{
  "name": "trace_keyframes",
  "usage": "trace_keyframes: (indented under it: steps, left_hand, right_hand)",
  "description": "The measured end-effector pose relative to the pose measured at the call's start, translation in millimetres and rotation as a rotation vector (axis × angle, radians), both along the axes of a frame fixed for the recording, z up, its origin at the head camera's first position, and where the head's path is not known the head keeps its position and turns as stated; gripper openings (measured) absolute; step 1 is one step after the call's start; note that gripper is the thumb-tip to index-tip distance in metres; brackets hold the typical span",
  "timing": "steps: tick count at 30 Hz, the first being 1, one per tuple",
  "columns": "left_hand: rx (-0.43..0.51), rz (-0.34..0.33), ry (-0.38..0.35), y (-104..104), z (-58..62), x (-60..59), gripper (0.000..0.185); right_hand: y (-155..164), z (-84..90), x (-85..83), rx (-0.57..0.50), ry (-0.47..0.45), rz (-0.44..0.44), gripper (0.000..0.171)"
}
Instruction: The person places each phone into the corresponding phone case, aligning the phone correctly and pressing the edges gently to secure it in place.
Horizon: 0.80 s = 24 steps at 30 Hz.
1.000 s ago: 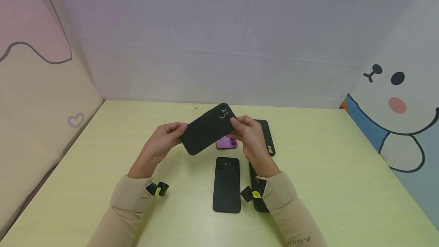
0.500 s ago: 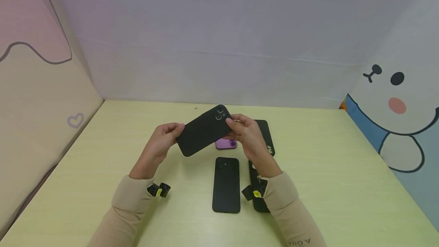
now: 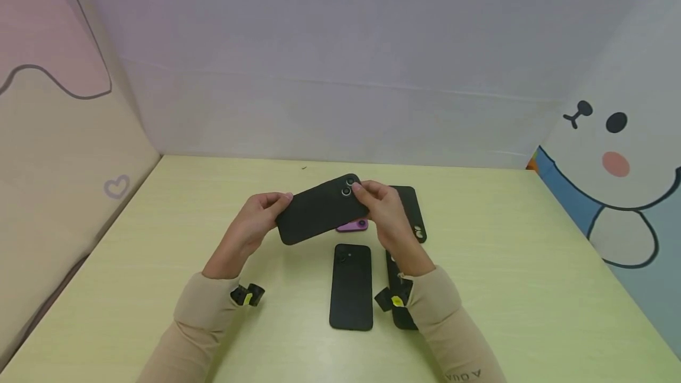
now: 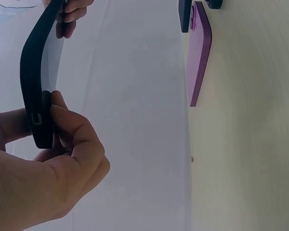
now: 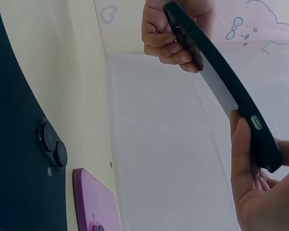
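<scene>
- From the head, looking forward and down over the table (image 3: 505, 253) toward the backdrop (image 3: 340, 75), standing farthest off, taking in left hand (image 3: 254, 220) and right hand (image 3: 385, 211).
- From the left wrist, looking forward at close range past the left hand, showing the table along the right edge.
- From the right wrist, looking forward just past the right hand, showing the table at left.
- Sharing the case (image 3: 316, 210) and purple phone (image 3: 351, 227) among all three; sharing the heart (image 3: 116, 187) between head and right wrist.
</scene>
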State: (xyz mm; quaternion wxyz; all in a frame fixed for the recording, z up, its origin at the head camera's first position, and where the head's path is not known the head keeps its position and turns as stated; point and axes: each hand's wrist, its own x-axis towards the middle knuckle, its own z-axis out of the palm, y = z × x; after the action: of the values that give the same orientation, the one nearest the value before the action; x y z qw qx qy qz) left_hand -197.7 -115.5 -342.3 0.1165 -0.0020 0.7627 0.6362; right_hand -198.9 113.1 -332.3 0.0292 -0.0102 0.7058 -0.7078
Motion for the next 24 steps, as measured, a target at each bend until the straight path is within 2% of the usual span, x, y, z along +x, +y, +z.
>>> trace_keyframes:
  steps: [5,12,18,24]
  left_hand:
    - [0.075,-0.070,-0.003,-0.5,-3.2,-2.2,0.043]
    - [0.057,-0.167,-0.013,-2.5,-2.9,-0.8,0.045]
    - [0.043,-0.160,0.024,-3.5,-0.5,0.9,0.044]
    - [0.002,-0.154,0.044,-4.2,0.3,1.4,0.041]
  right_hand:
    - [-2.3,0.1,-0.9,-0.061,0.003,-0.080,0.025]
    - [-1.0,1.0,-2.5,-0.139,-0.017,-0.141,0.026]
    - [1.1,2.4,-3.1,-0.212,-0.024,-0.106,0.021]
    - [1.8,1.6,-3.4,-0.154,-0.022,-0.094,0.028]
